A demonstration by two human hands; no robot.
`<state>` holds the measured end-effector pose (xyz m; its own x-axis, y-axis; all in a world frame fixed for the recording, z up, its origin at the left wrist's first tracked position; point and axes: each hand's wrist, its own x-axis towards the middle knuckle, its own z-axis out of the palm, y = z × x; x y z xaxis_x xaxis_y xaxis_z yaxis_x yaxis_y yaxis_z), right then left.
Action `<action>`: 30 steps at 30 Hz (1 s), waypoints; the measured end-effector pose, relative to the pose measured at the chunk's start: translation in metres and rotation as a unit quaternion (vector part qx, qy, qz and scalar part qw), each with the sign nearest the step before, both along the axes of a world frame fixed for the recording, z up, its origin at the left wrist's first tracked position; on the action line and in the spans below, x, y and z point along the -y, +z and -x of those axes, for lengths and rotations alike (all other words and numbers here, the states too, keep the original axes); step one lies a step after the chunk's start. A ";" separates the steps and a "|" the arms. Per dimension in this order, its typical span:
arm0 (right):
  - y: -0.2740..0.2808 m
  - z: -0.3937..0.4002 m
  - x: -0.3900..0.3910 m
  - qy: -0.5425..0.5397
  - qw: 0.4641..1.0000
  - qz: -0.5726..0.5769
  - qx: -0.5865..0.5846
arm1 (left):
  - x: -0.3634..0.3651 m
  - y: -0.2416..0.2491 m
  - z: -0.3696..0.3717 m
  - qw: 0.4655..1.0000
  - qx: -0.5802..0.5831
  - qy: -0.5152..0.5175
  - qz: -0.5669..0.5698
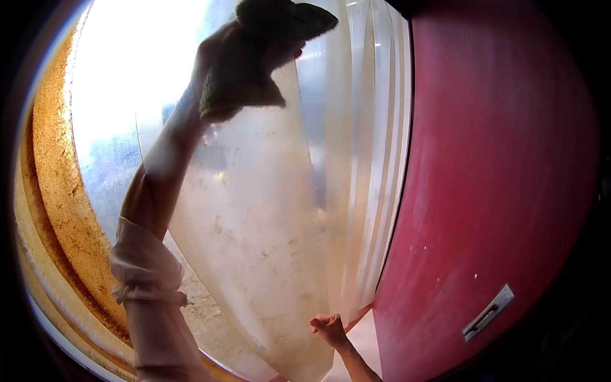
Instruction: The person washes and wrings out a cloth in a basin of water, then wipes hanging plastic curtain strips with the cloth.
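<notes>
My left hand [213, 49] is raised high at the upper left, its arm in a rolled pale sleeve [146, 264]. It is closed on a dark, fuzzy cloth [238, 92], which hangs down and lies against or just in front of a clear plastic curtain strip [254, 204]. The strip is wide, hazy and marked with brownish smudges. Low down near the strip's right edge, my right hand [330, 329] is closed, with its fingers curled at the plastic. It seems to grip the strip's edge, though the fingertips are partly hidden.
More plastic strips [366, 127] hang overlapped to the right. Beside them stands a red door panel [496, 165] with a small metal handle [489, 312]. A worn yellow door frame [57, 140] curves along the left. Bright light comes through at the upper left.
</notes>
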<state>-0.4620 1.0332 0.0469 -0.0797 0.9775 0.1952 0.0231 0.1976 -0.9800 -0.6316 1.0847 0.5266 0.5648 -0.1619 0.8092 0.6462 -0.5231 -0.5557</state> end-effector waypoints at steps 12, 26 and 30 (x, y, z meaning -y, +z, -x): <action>-0.009 0.007 -0.037 -0.032 0.995 -0.045 -0.087 | -0.050 -0.322 0.079 0.754 -0.036 -0.153 0.638; -0.007 0.028 -0.027 0.007 0.992 -0.055 -0.112 | 0.007 -0.295 0.045 0.811 0.065 -0.061 0.579; -0.026 0.009 -0.018 -0.031 0.993 -0.023 -0.108 | 0.034 -0.420 0.032 0.583 0.174 -0.104 0.787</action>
<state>-0.4714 1.0514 0.0213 0.0297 0.9688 0.2462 -0.1730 0.2475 -0.9533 -0.6638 1.0503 0.1070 0.4228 0.8998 0.1080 0.4089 -0.2957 0.8633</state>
